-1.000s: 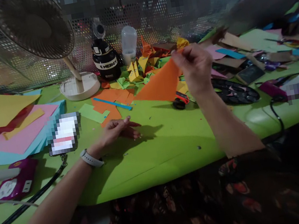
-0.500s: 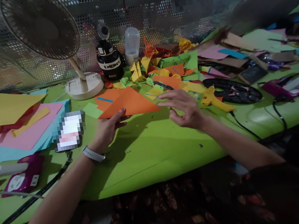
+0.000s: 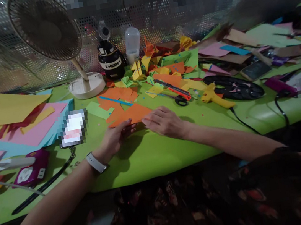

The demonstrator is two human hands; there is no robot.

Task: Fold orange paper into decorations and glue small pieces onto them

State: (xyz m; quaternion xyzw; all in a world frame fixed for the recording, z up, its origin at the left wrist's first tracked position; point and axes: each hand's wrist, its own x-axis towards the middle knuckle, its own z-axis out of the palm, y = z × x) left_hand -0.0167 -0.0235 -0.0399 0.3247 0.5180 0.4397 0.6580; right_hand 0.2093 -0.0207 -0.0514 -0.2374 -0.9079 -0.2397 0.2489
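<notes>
A folded piece of orange paper is held between both hands just above the green table. My left hand pinches its lower left edge, thumb on top. On the right side, my right hand is closed on the paper's corner, its fingertips pressed together. Behind the held sheet lie flat orange scraps with a thin blue strip across them. Scissors and a red box cutter rest beyond my right hand.
A phone, coloured sheets and a purple glue gun lie left. A fan, black bottle and paper scraps stand behind. At right are a yellow glue gun and black tray.
My right hand has moved left and down and now grips the orange paper's right corner. The paper is tilted flatter, and the scissors and box cutter are uncovered.
</notes>
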